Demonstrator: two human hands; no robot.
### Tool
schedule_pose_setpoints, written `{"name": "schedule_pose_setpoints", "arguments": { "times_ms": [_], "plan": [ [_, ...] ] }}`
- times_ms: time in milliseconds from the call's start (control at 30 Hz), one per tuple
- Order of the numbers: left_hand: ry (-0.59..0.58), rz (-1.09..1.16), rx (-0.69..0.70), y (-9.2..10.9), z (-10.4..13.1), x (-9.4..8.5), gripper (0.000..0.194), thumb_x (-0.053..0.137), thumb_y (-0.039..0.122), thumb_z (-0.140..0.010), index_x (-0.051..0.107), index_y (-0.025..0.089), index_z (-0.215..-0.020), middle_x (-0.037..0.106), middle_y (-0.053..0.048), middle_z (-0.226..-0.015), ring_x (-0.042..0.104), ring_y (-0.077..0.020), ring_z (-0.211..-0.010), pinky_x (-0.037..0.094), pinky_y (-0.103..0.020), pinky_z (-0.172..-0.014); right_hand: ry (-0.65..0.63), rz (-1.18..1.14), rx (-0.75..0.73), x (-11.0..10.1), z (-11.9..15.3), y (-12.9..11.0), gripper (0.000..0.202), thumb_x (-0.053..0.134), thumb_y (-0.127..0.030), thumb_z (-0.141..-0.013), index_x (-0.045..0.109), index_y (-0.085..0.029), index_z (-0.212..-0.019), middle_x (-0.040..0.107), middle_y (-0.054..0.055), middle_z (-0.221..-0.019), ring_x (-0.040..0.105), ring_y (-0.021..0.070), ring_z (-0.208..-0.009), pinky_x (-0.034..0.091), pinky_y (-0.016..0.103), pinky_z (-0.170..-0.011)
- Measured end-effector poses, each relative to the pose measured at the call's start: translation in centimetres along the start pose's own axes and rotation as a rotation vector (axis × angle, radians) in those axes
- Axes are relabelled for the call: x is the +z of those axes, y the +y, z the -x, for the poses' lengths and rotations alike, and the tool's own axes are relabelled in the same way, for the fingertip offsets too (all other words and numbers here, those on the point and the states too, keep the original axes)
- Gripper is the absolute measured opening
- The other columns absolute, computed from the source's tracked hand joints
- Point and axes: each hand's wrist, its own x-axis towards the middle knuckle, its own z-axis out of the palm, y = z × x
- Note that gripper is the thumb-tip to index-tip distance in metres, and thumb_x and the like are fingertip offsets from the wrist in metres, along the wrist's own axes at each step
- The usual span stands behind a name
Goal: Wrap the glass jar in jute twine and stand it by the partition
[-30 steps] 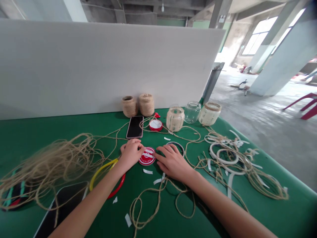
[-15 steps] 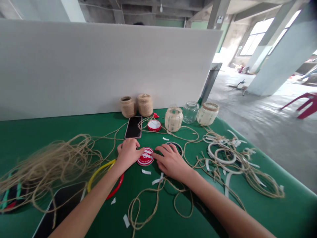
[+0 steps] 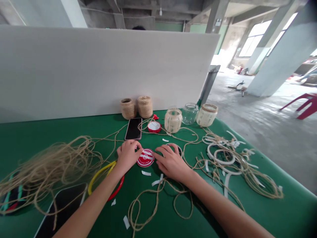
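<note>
A round red jar lid (image 3: 145,158) with white print lies flat on the green table, pale tape strips stuck across its top. At its left edge is my left hand (image 3: 128,153), its fingers curled and the thumb close to the index finger. Anything pinched there is too small to make out. On the lid's right side, my right hand (image 3: 170,162) has its fingers loosely spread, the index fingertip at the rim. Those fingers partly cover a tape roll (image 3: 180,151). Below the lid lies a short white strip (image 3: 146,173).
Loose twine (image 3: 64,162) is heaped at left, near a yellow-red ring (image 3: 92,180). A phone (image 3: 133,129) and red lid ring (image 3: 154,131) lie behind my hands. Twine-wrapped jars (image 3: 145,107), a taped jar (image 3: 173,122) and a clear jar (image 3: 190,114) stand farther back. Tape rolls (image 3: 224,157) sit right.
My left thumb has drawn back off the lid's face towards the index finger. My right hand stays at the lid's right edge. The view has tilted slightly upward.
</note>
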Motion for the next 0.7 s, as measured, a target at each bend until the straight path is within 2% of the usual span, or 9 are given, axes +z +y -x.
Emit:
{"name": "schedule_pose_setpoints", "arguments": {
  "times_ms": [100,200,300,400,467,600,700],
  "plan": [
    [0.035,0.017,-0.006,0.1,0.2,-0.2,0.014,0.05,0.031,-0.074,0.061,0.024,-0.072,0.061,-0.002,-0.091,0.052,-0.0226,-0.094,0.035,-0.038,-0.083,0.062,0.037,0.07,-1.0,0.1,0.8,0.025,0.041,-0.018,-0.086,0.058,-0.02,-0.103,0.06,0.007,-0.098,0.045,0.021,-0.099,0.022,0.041,-0.094],
    [0.07,0.037,0.012,0.2,0.5,-0.7,0.018,0.045,0.03,-0.078,0.061,0.023,-0.074,0.061,-0.003,-0.098,0.053,-0.0229,-0.097,0.035,-0.039,-0.086,-0.053,0.116,0.157,-1.9,0.5,1.7,0.013,0.052,-0.026,-0.075,0.059,-0.017,-0.08,0.06,0.007,-0.081,0.047,0.0224,-0.087,0.025,0.042,-0.089],
    [0.042,0.052,0.123,0.2,0.9,-1.1,0.017,0.048,0.027,-0.075,0.061,0.025,-0.086,0.059,-0.002,-0.109,0.051,-0.0223,-0.102,0.03,-0.039,-0.093,-0.178,0.154,0.153,-2.0,0.9,2.3,0.014,0.055,-0.029,-0.068,0.055,-0.016,-0.073,0.059,0.007,-0.078,0.048,0.0218,-0.079,0.03,0.039,-0.081],
    [-0.059,0.032,0.355,0.1,1.4,-1.0,0.029,0.053,0.03,-0.073,0.057,0.029,-0.102,0.056,-0.002,-0.115,0.047,-0.0238,-0.11,0.025,-0.043,-0.097,-0.195,0.118,0.114,-1.5,0.9,2.7,0.008,0.048,-0.022,-0.075,0.053,-0.017,-0.072,0.059,0.007,-0.076,0.05,0.0212,-0.079,0.032,0.035,-0.077],
    [-0.063,-0.013,0.426,-0.1,1.6,-0.7,0.03,0.053,0.032,-0.075,0.057,0.03,-0.105,0.055,-0.004,-0.115,0.044,-0.0259,-0.112,0.022,-0.048,-0.097,-0.142,0.031,0.158,-1.0,0.8,2.9,0.013,0.041,-0.019,-0.082,0.052,-0.016,-0.075,0.059,0.007,-0.074,0.052,0.0204,-0.077,0.033,0.034,-0.075],
    [0.085,-0.052,0.405,0.1,1.5,-0.5,0.025,0.053,0.032,-0.077,0.059,0.027,-0.101,0.056,-0.006,-0.112,0.044,-0.0282,-0.112,0.02,-0.052,-0.097,-0.044,-0.134,0.283,-0.2,0.5,2.9,0.02,0.027,-0.023,-0.093,0.046,-0.017,-0.09,0.056,0.003,-0.072,0.052,0.0153,-0.065,0.036,0.027,-0.066],
    [0.193,0.078,0.427,1.0,1.9,-0.8,0.019,0.046,0.029,-0.083,0.058,0.022,-0.097,0.059,-0.006,-0.103,0.05,-0.0242,-0.104,0.029,-0.046,-0.095,0.038,-0.492,0.394,-0.1,0.4,2.0,0.02,0.023,-0.029,-0.095,0.04,-0.02,-0.095,0.049,-0.002,-0.068,0.046,0.0119,-0.057,0.036,0.022,-0.055]
  ]
}}
